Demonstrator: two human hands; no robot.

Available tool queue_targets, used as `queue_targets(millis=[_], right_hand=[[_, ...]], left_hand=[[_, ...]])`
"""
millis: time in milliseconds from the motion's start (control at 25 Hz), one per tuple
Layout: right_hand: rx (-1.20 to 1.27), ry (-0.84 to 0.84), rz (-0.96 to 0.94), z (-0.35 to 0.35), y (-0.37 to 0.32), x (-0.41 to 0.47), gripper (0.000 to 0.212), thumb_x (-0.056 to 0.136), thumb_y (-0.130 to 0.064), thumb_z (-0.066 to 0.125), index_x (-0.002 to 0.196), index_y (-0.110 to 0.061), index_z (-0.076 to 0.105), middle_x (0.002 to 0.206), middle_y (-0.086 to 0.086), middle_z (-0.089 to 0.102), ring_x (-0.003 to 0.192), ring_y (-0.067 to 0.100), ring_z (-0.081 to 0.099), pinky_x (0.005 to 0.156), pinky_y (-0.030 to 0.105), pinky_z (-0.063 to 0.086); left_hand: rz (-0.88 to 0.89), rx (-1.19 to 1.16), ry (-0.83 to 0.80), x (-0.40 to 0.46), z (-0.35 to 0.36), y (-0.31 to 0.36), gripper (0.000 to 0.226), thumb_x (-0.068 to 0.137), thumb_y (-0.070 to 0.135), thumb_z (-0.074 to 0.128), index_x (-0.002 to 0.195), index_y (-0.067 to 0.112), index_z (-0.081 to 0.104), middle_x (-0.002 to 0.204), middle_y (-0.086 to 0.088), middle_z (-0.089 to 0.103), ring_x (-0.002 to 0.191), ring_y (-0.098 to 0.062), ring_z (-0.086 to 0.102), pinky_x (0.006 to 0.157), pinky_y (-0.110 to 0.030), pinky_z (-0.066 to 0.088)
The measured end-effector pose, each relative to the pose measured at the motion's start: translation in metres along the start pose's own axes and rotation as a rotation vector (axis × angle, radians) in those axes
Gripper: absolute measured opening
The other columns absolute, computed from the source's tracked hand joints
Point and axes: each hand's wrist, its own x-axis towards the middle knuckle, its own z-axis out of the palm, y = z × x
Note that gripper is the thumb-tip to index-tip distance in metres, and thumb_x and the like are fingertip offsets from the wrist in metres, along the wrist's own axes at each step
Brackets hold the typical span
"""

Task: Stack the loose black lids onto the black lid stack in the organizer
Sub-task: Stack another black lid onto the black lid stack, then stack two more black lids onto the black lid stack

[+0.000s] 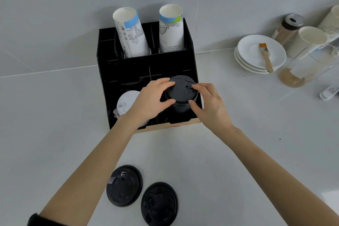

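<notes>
A black organizer (126, 68) stands against the wall. In its front right compartment rises the black lid stack (181, 91). My left hand (152, 99) grips the stack's top lid from the left, thumb and fingers on its rim. My right hand (209, 104) grips the same lid from the right. Two loose black lids lie flat on the counter near me: one (124, 185) to the left, the other (159, 203) to the right, almost touching.
White lids (124, 104) fill the organizer's front left compartment, partly behind my left wrist. Two printed paper cup stacks (131, 33) (171, 29) stand in its back slots. To the right are white saucers (245, 58) with a brush (265, 56), a shaker (288, 28), cups and a clear pitcher (308, 64).
</notes>
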Motion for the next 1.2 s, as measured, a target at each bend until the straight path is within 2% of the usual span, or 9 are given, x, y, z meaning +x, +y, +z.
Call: queue_targets(millis=[120,240,480,720,960,1120,1200], right_hand=[[0.003,0.001,0.006,0.001,-0.001,-0.001,0.039,0.083,-0.011,0.057,0.121,-0.005,0.046,0.125,0.015,0.049,0.115,0.029,0.047,0.09,0.024,0.036],[-0.009,-0.011,-0.004,-0.001,-0.002,-0.001,0.039,0.084,-0.011,0.057,0.121,-0.006,0.045,0.126,0.014,0.048,0.115,0.029,0.047,0.09,0.025,0.036],[-0.037,-0.008,-0.048,-0.008,-0.005,-0.005,0.044,0.085,-0.01,0.054,0.127,-0.008,0.04,0.133,0.013,0.047,0.121,0.029,0.046,0.101,0.036,0.038],[-0.027,0.008,-0.082,-0.013,-0.012,-0.02,0.044,0.085,-0.007,0.053,0.126,-0.009,0.041,0.133,0.011,0.047,0.122,0.028,0.046,0.1,0.036,0.039],[-0.046,-0.092,-0.152,-0.006,-0.02,-0.053,0.044,0.085,-0.009,0.052,0.127,-0.011,0.039,0.132,0.008,0.049,0.107,0.028,0.052,0.085,0.028,0.037],[-0.019,-0.204,-0.146,0.004,-0.021,-0.08,0.045,0.086,-0.01,0.052,0.128,-0.013,0.038,0.133,0.006,0.048,0.12,0.025,0.046,0.1,0.036,0.039],[-0.031,-0.285,-0.139,0.013,-0.02,-0.095,0.045,0.086,-0.011,0.051,0.129,-0.014,0.036,0.134,0.005,0.047,0.122,0.025,0.043,0.102,0.038,0.039]], left_hand=[[-0.011,-0.009,0.008,-0.002,0.001,0.0,0.053,0.083,0.026,0.058,0.131,0.019,0.037,0.146,-0.003,0.034,0.134,-0.022,0.029,0.111,-0.043,0.024],[-0.007,-0.049,0.032,-0.005,0.004,0.001,0.053,0.083,0.023,0.058,0.132,0.018,0.037,0.145,-0.005,0.034,0.133,-0.022,0.029,0.11,-0.035,0.024],[0.012,-0.026,0.05,-0.012,0.001,0.002,0.054,0.082,0.021,0.059,0.131,0.017,0.038,0.143,-0.009,0.034,0.131,-0.026,0.03,0.109,-0.037,0.026],[0.021,-0.053,0.097,-0.039,-0.004,-0.002,0.044,0.084,0.02,0.056,0.127,0.016,0.043,0.135,-0.006,0.045,0.124,-0.022,0.04,0.097,-0.025,0.029],[-0.032,-0.091,0.104,-0.076,-0.002,-0.002,0.041,0.086,0.019,0.053,0.126,0.018,0.043,0.136,-0.002,0.044,0.126,-0.019,0.038,0.097,-0.021,0.023],[-0.037,-0.113,0.106,-0.106,0.005,-0.005,0.041,0.086,0.018,0.053,0.126,0.017,0.043,0.134,-0.003,0.046,0.123,-0.019,0.041,0.097,-0.023,0.028],[-0.057,-0.146,0.111,-0.124,0.014,-0.009,0.041,0.086,0.019,0.053,0.126,0.019,0.043,0.133,-0.001,0.047,0.122,-0.016,0.042,0.095,-0.02,0.028]])
